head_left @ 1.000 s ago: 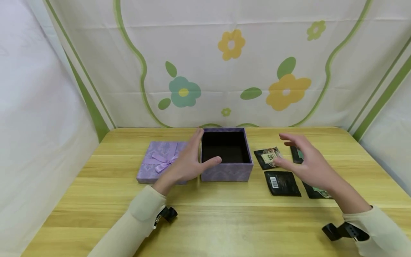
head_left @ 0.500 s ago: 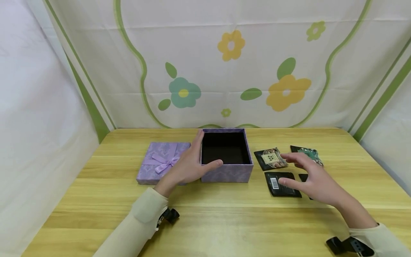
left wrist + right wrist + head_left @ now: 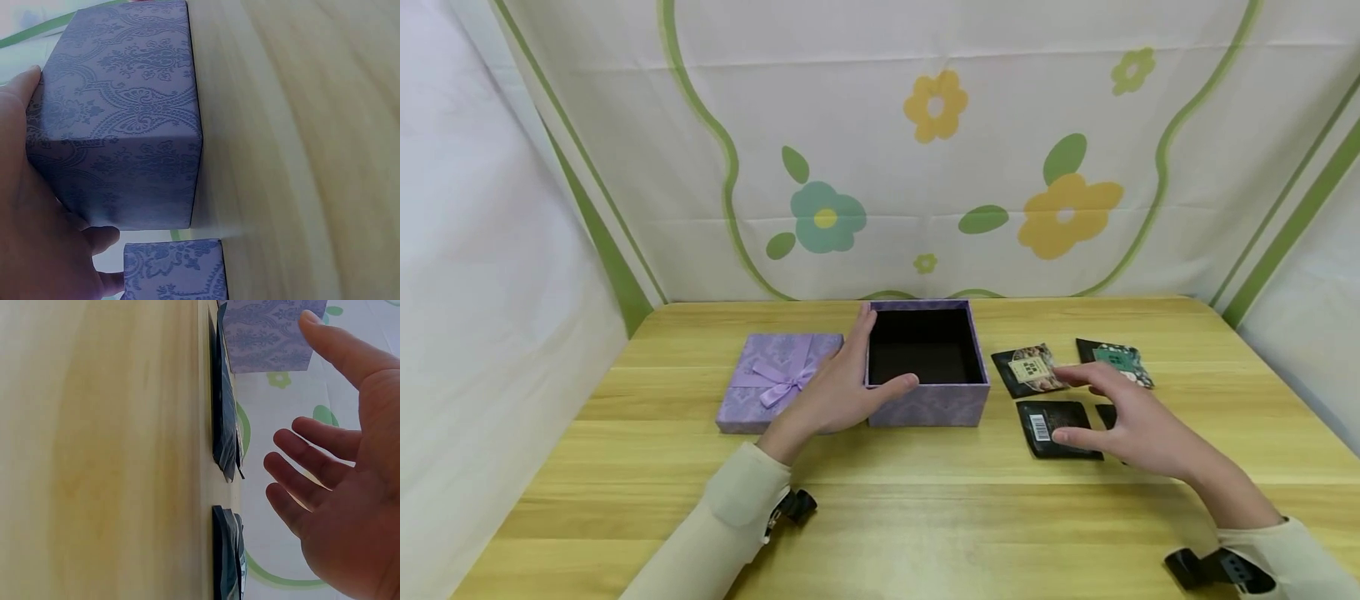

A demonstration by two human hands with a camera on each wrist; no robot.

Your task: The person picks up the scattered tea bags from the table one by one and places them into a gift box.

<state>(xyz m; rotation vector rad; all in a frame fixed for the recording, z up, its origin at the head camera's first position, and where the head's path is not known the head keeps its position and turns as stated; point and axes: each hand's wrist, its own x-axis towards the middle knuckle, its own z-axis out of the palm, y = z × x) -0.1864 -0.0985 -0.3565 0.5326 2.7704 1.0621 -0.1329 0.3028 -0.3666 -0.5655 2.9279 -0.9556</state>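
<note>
A lidless purple patterned box [image 3: 928,406] with a dark inside stands at mid-table. My left hand [image 3: 842,379] rests against its left side, thumb at the front rim and fingers along the left edge; the left wrist view shows this hand [image 3: 37,206] at the box wall [image 3: 125,94]. Over the black packets at the right hovers my right hand [image 3: 1138,421], fingers spread and holding nothing. Under its thumb lies a packet with a barcode [image 3: 1060,429]. Behind are a packet with a cream label [image 3: 1030,371] and one with a green label [image 3: 1116,362]. Another is mostly hidden by the hand.
The purple lid [image 3: 778,379] with a ribbon bow lies left of the box, partly behind my left hand. A white cloth with printed flowers [image 3: 1067,217] hangs behind the wooden table [image 3: 910,517].
My right hand has drawn back toward the table's front, uncovering the green-label packet and covering more of the front right one. The left hand stays at the box.
</note>
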